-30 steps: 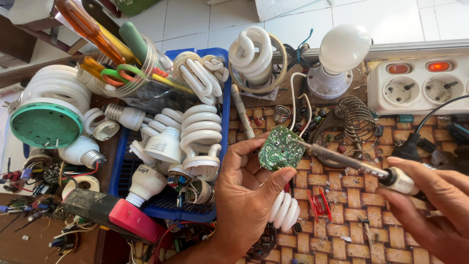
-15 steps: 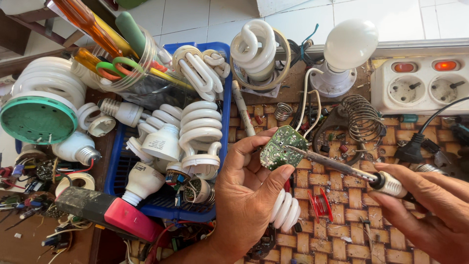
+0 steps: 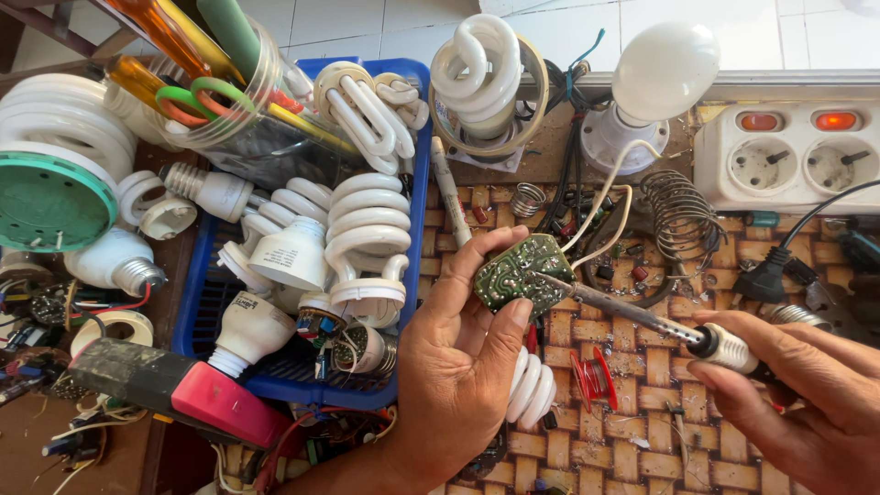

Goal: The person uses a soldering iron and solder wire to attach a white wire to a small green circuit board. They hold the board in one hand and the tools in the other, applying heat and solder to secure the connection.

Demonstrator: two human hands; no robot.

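Small round green circuit board (image 3: 522, 274) — tilted, solder side up — soldering iron (image 3: 632, 312) tip touching it.

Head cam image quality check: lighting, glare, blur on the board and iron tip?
Head view: bright, even daylight with soft shadows; the white globe bulb and tiles behind it are nearly blown out; the green circuit board in the left hand and the soldering iron in the right hand are sharp, no motion blur; edges show slight wide-angle bowing.

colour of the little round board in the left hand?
Green, with silvery solder spots; the circuit board is pinched in the left hand. Head view shows it.
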